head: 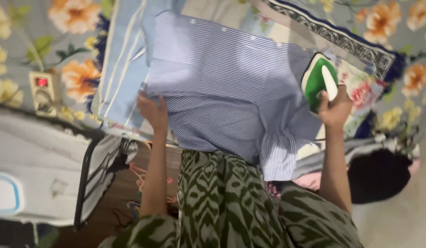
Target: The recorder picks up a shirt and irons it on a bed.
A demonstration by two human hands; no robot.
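Right hand (335, 108) of mine is wrapped around the white handle of a green and white iron (318, 80), fingers curled tight on it, with the iron resting at the right edge of a blue and white striped shirt (227, 87). My left hand (153, 112) lies on the shirt's left edge, fingers together and pressing the cloth down flat.

I see the shirt spread across a padded surface covered by a pale blue cloth with white stripes (123, 59) on the left and a flowered cloth (364, 94) on the right; whether that is a bench or a pad laid on the floor I cannot tell. One shirt sleeve (279, 156) hangs off the near edge, just above my lap in its green and white patterned dress (222, 202).

Beyond the shirt lies a rug with a dark patterned border (341, 41), and around it a grey covering printed with orange flowers (75, 69). At the left sits a cream power strip with a red light (42, 89). Nearer to me on the left are a dark metal frame (84, 179), a brown wooden floor (125, 188) with some pink hangers (139, 177) on it, and a white box with a blue outline (5, 193). A dark rounded bundle (378, 177) lies by my right elbow, close beside the arm.
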